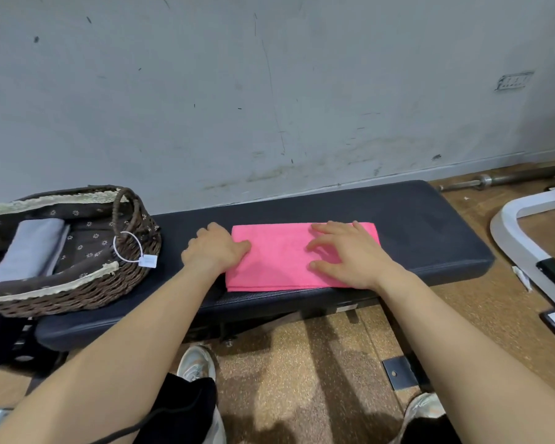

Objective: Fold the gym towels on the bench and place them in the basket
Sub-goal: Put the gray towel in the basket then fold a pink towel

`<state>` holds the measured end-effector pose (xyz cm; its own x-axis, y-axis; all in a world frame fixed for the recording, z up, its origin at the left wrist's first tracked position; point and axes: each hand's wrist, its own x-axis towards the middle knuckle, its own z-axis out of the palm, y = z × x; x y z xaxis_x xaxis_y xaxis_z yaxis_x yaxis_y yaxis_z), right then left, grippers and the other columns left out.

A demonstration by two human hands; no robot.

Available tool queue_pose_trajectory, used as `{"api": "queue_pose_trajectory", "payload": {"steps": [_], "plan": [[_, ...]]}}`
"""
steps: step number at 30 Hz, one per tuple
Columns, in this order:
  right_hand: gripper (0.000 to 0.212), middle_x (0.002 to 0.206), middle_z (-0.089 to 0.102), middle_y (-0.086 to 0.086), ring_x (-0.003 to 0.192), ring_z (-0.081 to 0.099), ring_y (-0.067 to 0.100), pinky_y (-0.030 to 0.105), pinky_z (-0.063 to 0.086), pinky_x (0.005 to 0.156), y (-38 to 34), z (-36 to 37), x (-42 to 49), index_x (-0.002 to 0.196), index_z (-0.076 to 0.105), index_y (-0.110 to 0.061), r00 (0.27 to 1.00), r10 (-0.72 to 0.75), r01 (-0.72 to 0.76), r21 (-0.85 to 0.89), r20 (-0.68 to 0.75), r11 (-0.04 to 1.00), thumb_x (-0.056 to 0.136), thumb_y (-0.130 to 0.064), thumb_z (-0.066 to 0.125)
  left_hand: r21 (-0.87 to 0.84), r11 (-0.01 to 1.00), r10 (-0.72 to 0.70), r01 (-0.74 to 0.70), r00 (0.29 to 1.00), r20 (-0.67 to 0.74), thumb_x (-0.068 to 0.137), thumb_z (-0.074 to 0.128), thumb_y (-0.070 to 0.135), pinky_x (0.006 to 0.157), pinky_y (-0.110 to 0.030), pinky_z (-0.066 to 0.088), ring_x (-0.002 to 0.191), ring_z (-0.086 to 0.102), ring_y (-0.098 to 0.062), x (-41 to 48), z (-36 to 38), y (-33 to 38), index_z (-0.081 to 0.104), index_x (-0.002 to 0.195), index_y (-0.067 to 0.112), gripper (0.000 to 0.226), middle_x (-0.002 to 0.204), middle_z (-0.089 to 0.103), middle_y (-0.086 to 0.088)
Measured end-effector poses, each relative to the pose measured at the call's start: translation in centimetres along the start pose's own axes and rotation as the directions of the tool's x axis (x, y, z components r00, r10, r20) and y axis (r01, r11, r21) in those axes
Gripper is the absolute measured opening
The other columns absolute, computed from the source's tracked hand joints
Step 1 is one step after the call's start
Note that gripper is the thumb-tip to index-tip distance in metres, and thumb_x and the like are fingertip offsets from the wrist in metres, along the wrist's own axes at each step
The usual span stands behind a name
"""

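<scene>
Right hand (350, 254) lies flat, fingers spread, on the pink towel (276, 261). Left hand (213, 248) curls at its left end; grip unclear. The towel runs lengthwise along the table (430, 225), with the basket (77, 293) left, nearer the left hand.

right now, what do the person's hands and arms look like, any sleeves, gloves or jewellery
The left hand and right hand are bare, with no gloves or rings showing. Neither wrist has a watch or band, and no sleeve shows on either arm.
</scene>
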<state>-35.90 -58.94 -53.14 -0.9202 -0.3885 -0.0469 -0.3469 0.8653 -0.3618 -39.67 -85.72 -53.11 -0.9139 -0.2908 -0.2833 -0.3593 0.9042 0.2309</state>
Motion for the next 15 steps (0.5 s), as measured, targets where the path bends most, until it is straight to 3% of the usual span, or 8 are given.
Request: {"api": "queue_pose_trajectory", "payload": {"steps": [3, 5, 7, 9, 11, 13, 15], "plan": [[0.037, 0.161, 0.03, -0.017, 0.151, 0.021, 0.015, 0.054, 0.004, 0.122, 0.3, 0.2, 0.1, 0.125, 0.062, -0.044, 1.0, -0.005, 0.005, -0.005, 0.016, 1.0, 0.09, -0.056, 0.061, -0.034, 0.999, 0.033, -0.03, 0.995, 0.09, 0.072, 0.061, 0.064, 0.074, -0.036, 0.052, 0.094, 0.062, -0.028, 0.2, -0.4, 0.1, 0.057, 0.101, 0.014, 0.058, 0.112, 0.062, -0.009], [0.039, 0.161, 0.029, -0.016, 0.151, 0.021, 0.016, 0.053, 0.008, 0.122, 0.5, 0.3, 0.3, 0.125, 0.062, -0.044, 0.999, -0.005, 0.005, 0.007, 0.036, 1.0, 0.088, -0.055, 0.065, -0.077, 0.996, 0.06, -0.053, 0.993, 0.1, 0.077, 0.067, 0.053, 0.06, -0.03, 0.044, 0.076, 0.061, -0.023, 0.2, -0.8, 0.2, 0.055, 0.078, 0.014, 0.04, 0.09, 0.064, -0.004], [0.043, 0.161, 0.03, -0.014, 0.15, 0.023, 0.018, 0.051, 0.014, 0.123, 0.5, 0.4, 0.7, 0.124, 0.063, -0.043, 0.998, -0.012, 0.011, 0.022, 0.06, 1.0, 0.083, -0.055, 0.07, -0.138, 0.987, 0.088, -0.077, 0.993, 0.079, 0.081, 0.07, 0.037, 0.057, -0.028, 0.041, 0.063, 0.056, -0.022, 0.3, -1.3, 0.2, 0.051, 0.063, 0.013, 0.035, 0.067, 0.058, -0.002], [0.046, 0.16, 0.032, -0.012, 0.149, 0.026, 0.018, 0.049, 0.019, 0.121, 0.5, 0.5, 0.9, 0.121, 0.064, -0.042, 0.998, -0.015, 0.012, 0.044, 0.066, 0.999, 0.077, -0.055, 0.075, -0.209, 0.972, 0.122, -0.104, 0.99, 0.075, 0.081, 0.07, 0.025, 0.062, -0.032, 0.048, 0.063, 0.054, -0.025, 0.7, -1.8, 0.1, 0.054, 0.062, 0.011, 0.029, 0.061, 0.054, -0.004], [0.048, 0.159, 0.035, -0.01, 0.146, 0.03, 0.016, 0.044, 0.022, 0.12, 0.5, 0.4, 1.1, 0.117, 0.066, -0.04, 0.998, -0.009, 0.004, 0.086, 0.059, 0.996, 0.073, -0.052, 0.079, -0.371, 0.925, 0.141, -0.082, 0.981, 0.136, 0.083, 0.071, 0.015, 0.068, -0.037, 0.058, 0.066, 0.056, -0.025, 0.9, -2.2, 0.2, 0.058, 0.069, 0.009, 0.02, 0.067, 0.057, -0.01], [0.047, 0.157, 0.038, -0.011, 0.144, 0.033, 0.013, 0.034, 0.026, 0.118, 0.5, 0.4, 1.1, 0.114, 0.066, -0.039, 0.998, 0.002, -0.01, 0.137, 0.057, 0.99, 0.07, -0.047, 0.082, -0.558, 0.83, 0.131, 0.026, 0.962, 0.241, 0.086, 0.07, 0.007, 0.061, -0.034, 0.062, 0.066, 0.057, -0.025, 0.7, -2.7, 0.3, 0.06, 0.084, 0.008, 0.01, 0.079, 0.06, -0.015], [0.047, 0.156, 0.039, -0.012, 0.143, 0.033, 0.011, 0.031, 0.027, 0.116, 0.6, 0.4, 1.3, 0.112, 0.065, -0.041, 0.998, 0.005, -0.015, 0.155, 0.066, 0.988, 0.068, -0.047, 0.083, -0.616, 0.782, 0.128, 0.097, 0.942, 0.31, 0.087, 0.07, 0.004, 0.053, -0.026, 0.06, 0.065, 0.058, -0.022, 0.3, -3.2, 0.3, 0.063, 0.094, 0.005, 0.01, 0.086, 0.063, -0.016]]}}
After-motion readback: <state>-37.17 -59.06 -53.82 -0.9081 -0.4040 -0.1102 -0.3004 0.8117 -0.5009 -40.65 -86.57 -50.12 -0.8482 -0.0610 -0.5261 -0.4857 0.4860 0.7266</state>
